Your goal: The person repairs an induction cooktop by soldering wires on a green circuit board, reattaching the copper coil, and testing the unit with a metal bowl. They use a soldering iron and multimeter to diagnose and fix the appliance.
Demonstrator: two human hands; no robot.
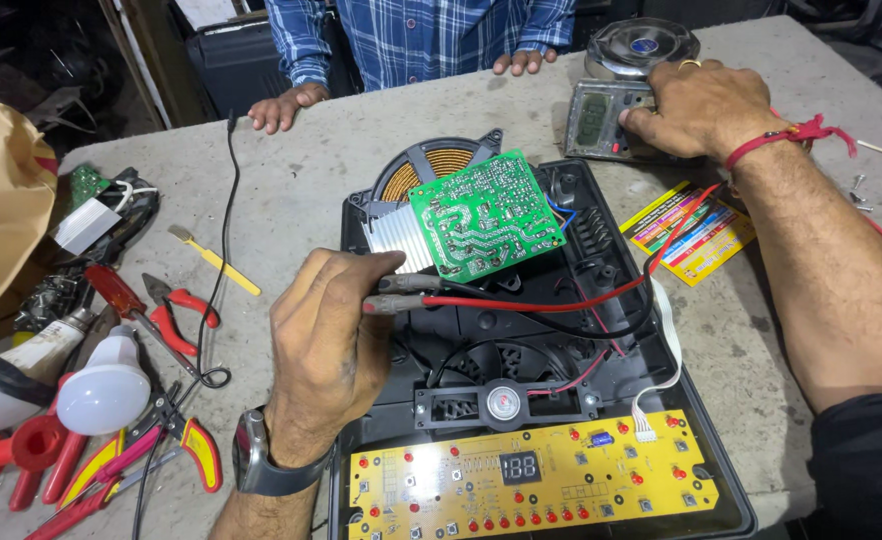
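The left hand [326,345] grips both probes [401,292], tips toward the green board [483,213] at twelve o'clock, while the right hand [706,105] rests curled on the meter [601,118], apparently steadying it.

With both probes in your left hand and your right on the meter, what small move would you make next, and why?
Probably bring the probe tips down onto the green circuit board: the left hand holds them just short of it, and the right hand rests on the multimeter.

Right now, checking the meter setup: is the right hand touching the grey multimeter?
Touching. The head view shows the right hand resting on the grey multimeter, its fingers pressed to the dial.
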